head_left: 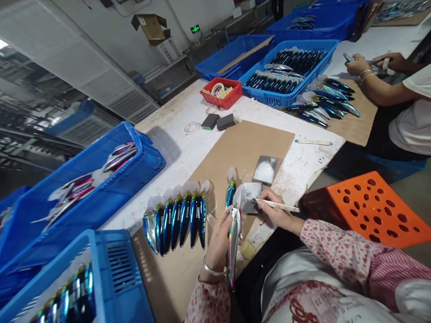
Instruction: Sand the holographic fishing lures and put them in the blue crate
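Note:
My left hand (218,240) is closed around a silver fishing lure (233,251), whose clear lip points up and away from me. In my right hand (274,210) is a thin white stick (281,205) with a dark tip, held like a pen. That tip is over a grey sanding pad (249,197) dusted with white powder. One blue lure (230,192) lies just beyond my left hand. Left of it, several blue-black lures (184,217) lie side by side in a row on the cardboard (249,139). A second dusty sanding pad (265,169) lies farther back.
Blue crates (117,260) of lures stand at the left, and another crate (269,99) at the back. A red box (229,98) holds tape. Two dark sanding blocks (210,121) lie near it. An orange stool (380,211) is at right. A co-worker's hands (358,65) hold a lure.

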`<state>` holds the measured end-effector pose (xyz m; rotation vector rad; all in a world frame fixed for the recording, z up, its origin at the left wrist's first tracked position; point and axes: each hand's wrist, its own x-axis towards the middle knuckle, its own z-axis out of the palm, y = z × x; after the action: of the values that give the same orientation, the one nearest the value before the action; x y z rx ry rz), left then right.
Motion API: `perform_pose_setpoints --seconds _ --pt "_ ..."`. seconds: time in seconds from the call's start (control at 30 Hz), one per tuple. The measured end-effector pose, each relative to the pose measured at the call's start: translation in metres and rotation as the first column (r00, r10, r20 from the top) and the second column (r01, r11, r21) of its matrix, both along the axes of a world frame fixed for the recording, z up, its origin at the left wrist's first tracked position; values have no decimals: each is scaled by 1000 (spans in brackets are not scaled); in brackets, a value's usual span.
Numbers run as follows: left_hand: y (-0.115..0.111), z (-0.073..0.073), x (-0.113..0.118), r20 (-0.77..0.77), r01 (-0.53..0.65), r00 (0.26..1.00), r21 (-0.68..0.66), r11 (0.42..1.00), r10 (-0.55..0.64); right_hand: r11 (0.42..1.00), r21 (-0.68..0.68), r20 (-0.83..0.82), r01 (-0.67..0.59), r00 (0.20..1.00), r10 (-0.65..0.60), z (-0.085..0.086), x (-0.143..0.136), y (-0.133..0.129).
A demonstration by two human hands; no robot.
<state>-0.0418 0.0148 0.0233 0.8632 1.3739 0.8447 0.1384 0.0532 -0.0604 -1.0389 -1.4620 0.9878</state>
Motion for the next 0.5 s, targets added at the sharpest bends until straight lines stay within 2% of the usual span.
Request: perform_pose_setpoints --seconds 0.1,0.27,0.5 --pt "1 -6 -1 140 67 988 -30 997 -63 1000 6 -5 1 1000 -1 -1 0 0" --pt "0 -14 -5 80 96 992 2 995 -96 1000 18 -3 -4 1000 4 -1 1 0" --pt "-6 -10 -6 12 145 989 10 989 -145 1000 8 10 11 1000 -11 1 1 -1"
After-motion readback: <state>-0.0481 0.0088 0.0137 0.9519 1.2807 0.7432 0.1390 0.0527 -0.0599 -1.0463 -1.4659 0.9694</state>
